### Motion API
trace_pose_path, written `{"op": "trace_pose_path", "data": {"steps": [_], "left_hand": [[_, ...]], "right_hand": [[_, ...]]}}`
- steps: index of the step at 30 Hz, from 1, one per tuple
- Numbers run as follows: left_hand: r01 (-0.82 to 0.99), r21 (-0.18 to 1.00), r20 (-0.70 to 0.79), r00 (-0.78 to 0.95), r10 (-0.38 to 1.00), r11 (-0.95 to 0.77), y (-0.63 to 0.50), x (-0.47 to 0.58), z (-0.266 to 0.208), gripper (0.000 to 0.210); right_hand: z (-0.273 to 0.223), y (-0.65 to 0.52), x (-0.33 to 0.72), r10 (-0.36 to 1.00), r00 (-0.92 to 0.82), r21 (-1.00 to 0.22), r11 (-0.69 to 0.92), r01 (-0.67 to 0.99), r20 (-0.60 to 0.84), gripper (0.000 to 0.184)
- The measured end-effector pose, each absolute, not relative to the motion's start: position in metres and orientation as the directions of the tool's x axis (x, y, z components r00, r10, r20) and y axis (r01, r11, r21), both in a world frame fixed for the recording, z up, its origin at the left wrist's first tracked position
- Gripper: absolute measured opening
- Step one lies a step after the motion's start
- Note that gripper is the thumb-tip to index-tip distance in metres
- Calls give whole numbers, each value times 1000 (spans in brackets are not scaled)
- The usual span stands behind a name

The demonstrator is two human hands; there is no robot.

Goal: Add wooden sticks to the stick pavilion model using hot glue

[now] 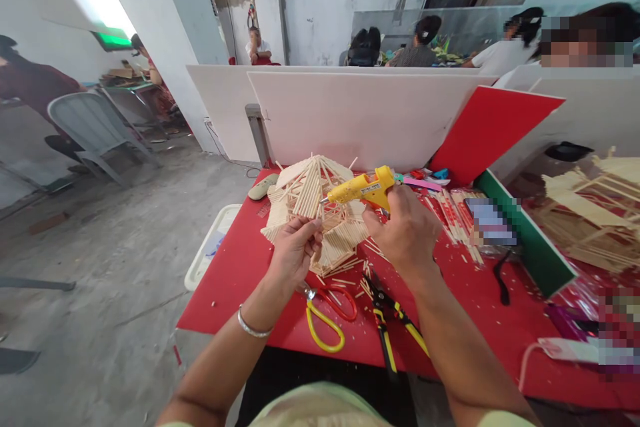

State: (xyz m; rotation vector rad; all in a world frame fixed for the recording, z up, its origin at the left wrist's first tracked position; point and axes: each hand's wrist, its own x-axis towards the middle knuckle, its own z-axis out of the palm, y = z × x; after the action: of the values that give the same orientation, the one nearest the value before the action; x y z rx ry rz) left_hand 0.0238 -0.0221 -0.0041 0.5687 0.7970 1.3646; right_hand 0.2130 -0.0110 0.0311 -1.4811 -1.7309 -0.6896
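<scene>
A model pavilion of thin wooden sticks [333, 250], with a pointed roof, stands on the red table. In my right hand [407, 230] is a yellow hot glue gun [363, 188], its nozzle pointing left at the roof's slatted panel [307, 195]. My left hand [296, 247] is closed in a pinch at the lower edge of that panel, close below the nozzle. Whatever lies between its fingertips is too small to make out. Scissors [325, 337] with red and yellow handles lie below the model. Pliers [385, 327] with black and yellow handles lie to their right.
White boards [360, 117] and a red board [493, 130] stand behind the red table [225, 300]. Bundled sticks [453, 217], a phone [493, 220] and a green-sided box [525, 233] lie right. Another stick model [590, 207] is beyond. Several people are in the background.
</scene>
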Motion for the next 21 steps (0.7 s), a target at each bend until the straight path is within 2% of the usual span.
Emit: {"op": "trace_pose_path", "data": {"steps": [12,21], "left_hand": [[-619,776,-159,-11,987,118,-17,23,-5,27],[-607,789,-139,-22,990,98,-16,21,-10,30]], "right_hand": [[30,-12,214,580,-56,-59,178,982,813,30],[32,-15,214,560,-76,-1,135,991,825,28]]}}
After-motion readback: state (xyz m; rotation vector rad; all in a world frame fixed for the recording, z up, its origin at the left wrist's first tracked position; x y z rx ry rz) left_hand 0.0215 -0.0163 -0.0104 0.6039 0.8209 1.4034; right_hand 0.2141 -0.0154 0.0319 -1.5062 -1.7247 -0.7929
